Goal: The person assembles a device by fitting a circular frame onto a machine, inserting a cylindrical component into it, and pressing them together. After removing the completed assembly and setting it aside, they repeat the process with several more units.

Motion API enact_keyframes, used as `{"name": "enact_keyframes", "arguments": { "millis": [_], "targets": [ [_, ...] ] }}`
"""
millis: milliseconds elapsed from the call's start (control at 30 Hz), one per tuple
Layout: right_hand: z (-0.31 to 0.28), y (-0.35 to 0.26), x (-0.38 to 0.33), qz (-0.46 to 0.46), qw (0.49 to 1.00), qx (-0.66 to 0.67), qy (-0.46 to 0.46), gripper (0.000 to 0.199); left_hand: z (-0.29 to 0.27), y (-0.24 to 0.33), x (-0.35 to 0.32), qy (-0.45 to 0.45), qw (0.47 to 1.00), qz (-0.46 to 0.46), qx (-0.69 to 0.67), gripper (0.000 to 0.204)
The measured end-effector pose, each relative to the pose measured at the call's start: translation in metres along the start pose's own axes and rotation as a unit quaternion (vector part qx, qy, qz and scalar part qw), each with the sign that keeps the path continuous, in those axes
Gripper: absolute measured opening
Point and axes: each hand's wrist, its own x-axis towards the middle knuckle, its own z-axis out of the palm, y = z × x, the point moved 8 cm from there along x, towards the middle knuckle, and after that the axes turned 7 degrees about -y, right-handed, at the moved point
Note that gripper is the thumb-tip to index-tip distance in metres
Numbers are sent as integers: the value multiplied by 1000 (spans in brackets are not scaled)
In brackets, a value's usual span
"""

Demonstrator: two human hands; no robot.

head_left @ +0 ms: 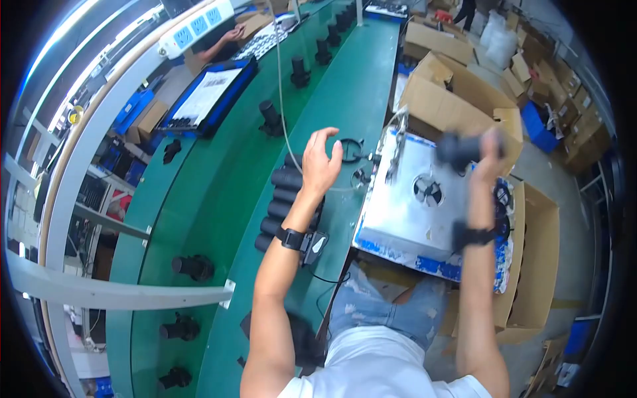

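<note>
My right hand is closed round a black cylindrical part, raised above the right side of the metal-topped box; hand and part are smeared by motion. The silvery box top has a round opening with a small black fan-like piece in it. Over the green bench my left hand is empty, its fingers bent and its thumb apart. Just below it lies a row of several black cylinders. A black ring rests on the bench to the right of that hand.
A green conveyor on the left carries several black parts. Open cardboard boxes stand at the far right and near right. A grey metal frame bar crosses the lower left. Another person's hands show at the top.
</note>
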Motion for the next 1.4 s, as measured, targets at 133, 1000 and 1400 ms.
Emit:
{"name": "enact_keyframes", "arguments": {
  "millis": [133,1000,1400],
  "targets": [
    [54,-143,35,-98,970,-84,-204,33,-41,100,-16,47,992,121,1,33],
    [85,-179,-181,185,844,166,-475,65,35,174,-182,-254,788,-30,-560,112],
    [100,-166,-201,232,792,184,-534,76,47,140,-206,-329,716,-107,-607,104]
  ]
}}
